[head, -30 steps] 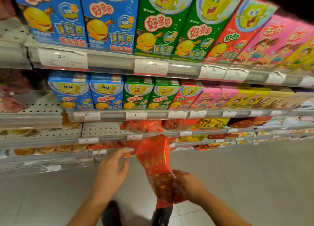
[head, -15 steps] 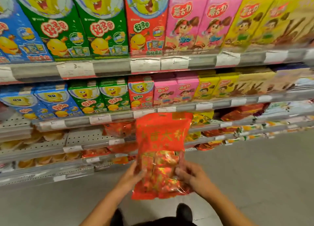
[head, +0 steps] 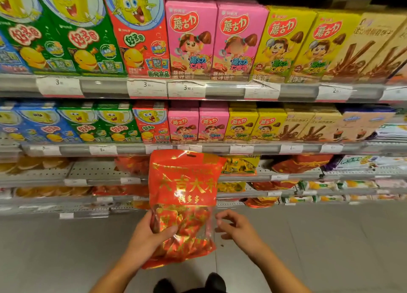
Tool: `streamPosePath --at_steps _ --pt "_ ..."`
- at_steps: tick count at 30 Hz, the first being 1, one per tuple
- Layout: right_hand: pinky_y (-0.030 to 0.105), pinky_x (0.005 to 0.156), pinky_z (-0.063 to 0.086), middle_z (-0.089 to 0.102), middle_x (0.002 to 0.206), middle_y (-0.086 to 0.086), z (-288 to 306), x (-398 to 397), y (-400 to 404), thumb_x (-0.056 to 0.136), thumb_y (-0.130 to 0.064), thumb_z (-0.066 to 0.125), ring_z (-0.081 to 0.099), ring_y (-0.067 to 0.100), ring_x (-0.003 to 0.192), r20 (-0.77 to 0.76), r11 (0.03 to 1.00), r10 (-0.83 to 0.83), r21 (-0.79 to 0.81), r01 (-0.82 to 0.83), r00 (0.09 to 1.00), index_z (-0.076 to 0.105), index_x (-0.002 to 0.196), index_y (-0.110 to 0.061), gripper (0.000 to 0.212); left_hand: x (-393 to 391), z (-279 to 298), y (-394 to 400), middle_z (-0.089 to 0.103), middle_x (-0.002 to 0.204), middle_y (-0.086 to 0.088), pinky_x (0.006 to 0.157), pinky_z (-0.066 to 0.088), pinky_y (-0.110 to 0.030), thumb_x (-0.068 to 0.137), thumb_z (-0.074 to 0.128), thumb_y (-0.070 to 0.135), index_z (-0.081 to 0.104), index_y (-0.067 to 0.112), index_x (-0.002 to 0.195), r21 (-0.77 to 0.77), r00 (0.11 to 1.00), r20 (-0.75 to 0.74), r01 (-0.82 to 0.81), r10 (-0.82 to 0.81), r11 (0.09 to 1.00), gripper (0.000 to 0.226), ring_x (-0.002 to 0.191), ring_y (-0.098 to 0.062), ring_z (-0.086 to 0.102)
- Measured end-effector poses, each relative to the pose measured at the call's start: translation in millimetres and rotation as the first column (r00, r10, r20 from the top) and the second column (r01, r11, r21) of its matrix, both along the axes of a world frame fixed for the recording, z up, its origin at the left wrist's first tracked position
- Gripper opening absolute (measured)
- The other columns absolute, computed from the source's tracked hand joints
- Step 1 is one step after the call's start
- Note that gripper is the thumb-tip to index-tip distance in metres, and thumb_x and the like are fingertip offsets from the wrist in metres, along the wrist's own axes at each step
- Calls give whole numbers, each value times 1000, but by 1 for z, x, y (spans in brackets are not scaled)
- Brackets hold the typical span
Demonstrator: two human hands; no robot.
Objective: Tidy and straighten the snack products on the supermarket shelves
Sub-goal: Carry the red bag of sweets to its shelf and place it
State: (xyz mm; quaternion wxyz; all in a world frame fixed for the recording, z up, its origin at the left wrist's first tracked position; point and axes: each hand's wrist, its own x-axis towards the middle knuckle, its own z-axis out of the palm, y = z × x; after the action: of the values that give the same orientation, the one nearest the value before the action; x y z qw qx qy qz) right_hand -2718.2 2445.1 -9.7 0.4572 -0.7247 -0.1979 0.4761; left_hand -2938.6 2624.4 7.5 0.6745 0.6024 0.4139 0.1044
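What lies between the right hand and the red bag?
Nothing: in the head view the right hand is open just clear of the red bag, with only floor behind that narrow gap.

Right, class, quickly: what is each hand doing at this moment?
Left hand: closed on the shiny red plastic snack bag with gold lettering.
Right hand: open, fingers loosely curled, beside the bag and holding nothing.

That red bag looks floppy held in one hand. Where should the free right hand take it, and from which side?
Take the red bag at its right edge near the bottom, coming from the right, opposite the left hand's grip. The right hand hovers open just beside that edge. The bag is upright and its lumpy lower half looks heaviest, so two low side grips should keep it straight.
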Motion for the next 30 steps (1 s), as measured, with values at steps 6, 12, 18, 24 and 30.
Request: streamPosePath --at_steps 6,12,18,24,30 --pt "37 80 57 71 106 13 -10 27 -13 99 -17 62 72 29 96 46 951 -271 -139 275 961 67 100 -12 7 -19 -2 31 73 110 24 84 54 -29 51 92 60 57 38 125 162 997 -63 -31 42 986 84 98 0 71" --pt "48 91 59 71 108 7 -19 58 -15 100 -22 63 73 28 96 74 929 -328 -156 335 942 65 109 -10 15 -18 -15 34 72 105 27 77 53 -18 57 93 46 56 35 123 162 991 -74 -100 113 982 76 93 9 68" --pt "53 90 58 68 114 14 -34 121 11 96 -17 67 69 31 101 165 922 -329 -156 354 930 61 111 -14 17 -9 -8 14 62 109 21 77 49 -25 61 93 53 48 35 131 171 952 -173 -224 253 959 85 93 -2 61" --pt "52 94 51 52 142 13 -33 214 51 82 -41 73 54 40 124 283 909 -353 -123 398 892 40 146 -11 78 10 3 -12 59 111 19 84 50 -35 57 86 69 41 45 128 202 888 -266 -330 376 922 88 97 -11 60" --pt "40 89 45 64 121 13 -45 254 76 92 -17 73 59 31 106 175 948 -264 -136 289 948 62 128 -6 39 33 10 -50 65 113 13 75 50 -26 58 88 65 47 38 133 234 820 -273 -451 504 861 90 98 -10 63"
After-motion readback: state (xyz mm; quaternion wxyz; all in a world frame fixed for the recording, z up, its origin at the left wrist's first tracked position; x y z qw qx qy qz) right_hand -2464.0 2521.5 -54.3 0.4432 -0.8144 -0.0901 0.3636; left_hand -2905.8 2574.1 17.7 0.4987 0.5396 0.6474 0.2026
